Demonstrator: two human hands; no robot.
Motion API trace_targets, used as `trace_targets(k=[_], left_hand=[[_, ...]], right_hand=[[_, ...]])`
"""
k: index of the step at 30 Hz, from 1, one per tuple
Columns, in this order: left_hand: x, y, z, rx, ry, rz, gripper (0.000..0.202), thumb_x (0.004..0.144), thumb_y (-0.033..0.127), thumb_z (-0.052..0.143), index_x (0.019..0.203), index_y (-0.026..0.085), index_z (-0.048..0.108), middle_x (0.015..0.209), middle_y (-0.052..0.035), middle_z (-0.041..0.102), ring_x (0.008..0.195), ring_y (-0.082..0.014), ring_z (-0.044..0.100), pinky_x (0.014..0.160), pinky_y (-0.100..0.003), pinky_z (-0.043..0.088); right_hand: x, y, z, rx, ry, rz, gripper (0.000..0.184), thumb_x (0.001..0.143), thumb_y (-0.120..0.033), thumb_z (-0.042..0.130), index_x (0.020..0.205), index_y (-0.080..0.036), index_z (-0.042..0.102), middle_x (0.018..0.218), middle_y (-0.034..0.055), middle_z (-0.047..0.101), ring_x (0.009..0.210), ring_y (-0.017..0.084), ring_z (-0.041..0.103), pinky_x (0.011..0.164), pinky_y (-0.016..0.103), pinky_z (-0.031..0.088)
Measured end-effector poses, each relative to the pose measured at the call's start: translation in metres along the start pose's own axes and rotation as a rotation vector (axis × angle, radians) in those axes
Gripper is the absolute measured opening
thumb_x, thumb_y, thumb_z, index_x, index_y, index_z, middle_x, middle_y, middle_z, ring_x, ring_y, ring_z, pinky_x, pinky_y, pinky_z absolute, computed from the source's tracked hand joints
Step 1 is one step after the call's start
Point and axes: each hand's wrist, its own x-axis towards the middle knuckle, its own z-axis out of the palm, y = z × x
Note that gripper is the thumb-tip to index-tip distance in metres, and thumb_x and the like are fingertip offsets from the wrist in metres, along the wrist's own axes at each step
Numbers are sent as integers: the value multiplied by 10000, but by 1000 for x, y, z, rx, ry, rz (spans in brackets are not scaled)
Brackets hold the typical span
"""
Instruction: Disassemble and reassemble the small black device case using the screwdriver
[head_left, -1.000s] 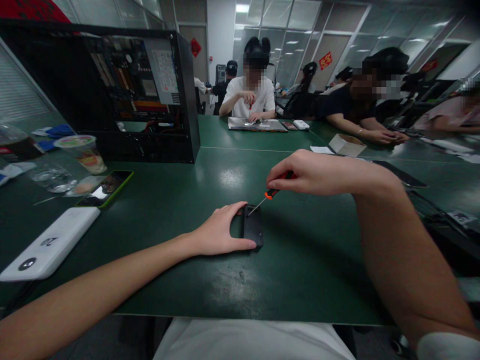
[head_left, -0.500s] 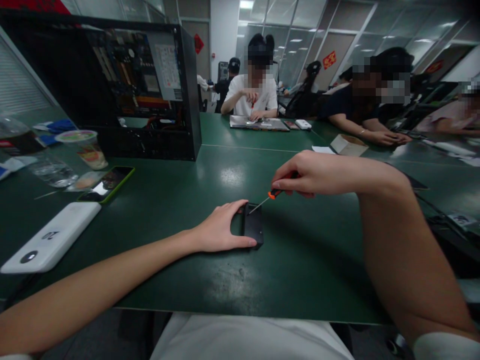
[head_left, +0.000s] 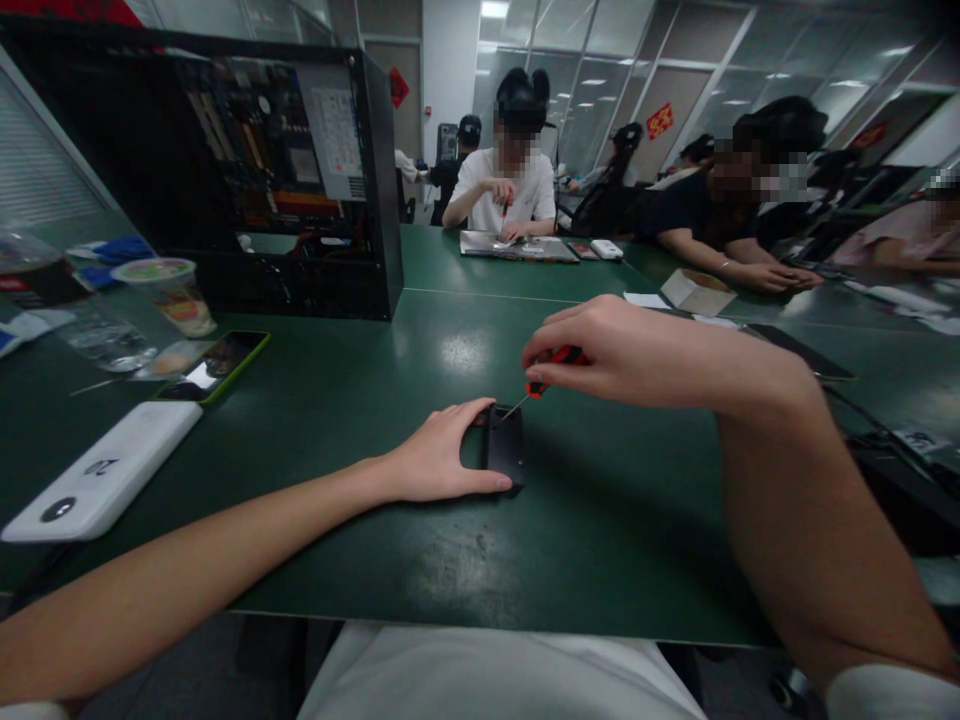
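A small flat black device (head_left: 505, 450) lies on the green table (head_left: 600, 540) in front of me. My left hand (head_left: 439, 455) clasps its left side, thumb at the near edge and fingers curled over the far edge. My right hand (head_left: 600, 350) pinches a small screwdriver (head_left: 541, 378) with an orange and black handle. Its thin metal tip points down at the device's far left corner.
An open black computer case (head_left: 292, 180) stands at the back left. Beside it are a plastic cup (head_left: 169, 295), a green-cased phone (head_left: 214, 368) and a white power bank (head_left: 101, 470). Several people sit working across the table, with a cardboard box (head_left: 697, 290) near them.
My right hand has shifted slightly left and closer to the device, with the screwdriver held steeper. My left hand keeps its hold on the device.
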Motion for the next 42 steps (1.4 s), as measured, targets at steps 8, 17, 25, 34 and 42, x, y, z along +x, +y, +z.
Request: trace_targets(k=[8, 17, 25, 34, 42], left_hand=[[1, -1, 1, 29, 13, 33, 999, 734, 635, 814, 1520, 144, 440, 1494, -181, 561, 1345, -401, 551, 1149, -521, 416], [2, 0, -1, -9, 8, 45, 940, 730, 586, 838, 1485, 157, 476, 1465, -181, 588, 1318, -408, 571, 1129, -554, 426], [2, 0, 0, 8, 9, 52, 941, 732, 586, 833, 1492, 169, 467, 1443, -167, 608, 1291, -393, 592, 1109, -538, 448], [2, -4, 1, 53, 10, 54, 1003, 742, 645, 802, 1523, 132, 437, 1478, -193, 574, 1320, -407, 570, 1134, -537, 427], [2, -6, 2, 29, 8, 49, 1024, 726, 645, 820, 1528, 141, 431, 1498, -196, 556, 1343, -405, 552, 1141, -550, 421]], right_hand=[[22, -11, 20, 29, 310, -134, 309, 921, -118, 499, 1174, -155, 672, 1089, 105, 704, 918, 208, 650, 800, 303, 454], [20, -12, 19, 166, 263, -236, 550, 776, -78, 564, 1319, -160, 587, 1249, 100, 675, 1019, 222, 642, 843, 328, 495], [26, -27, 28, -128, 328, -43, 265, 982, -214, 520, 1158, -129, 698, 997, 117, 723, 854, 226, 647, 728, 316, 414], [19, -8, 21, 124, 284, -210, 514, 854, -100, 569, 1363, -172, 565, 1224, 100, 674, 1023, 211, 645, 837, 310, 490], [13, -14, 21, -91, 270, 9, 408, 947, -281, 608, 1336, -164, 572, 1061, 109, 714, 914, 256, 664, 773, 344, 477]])
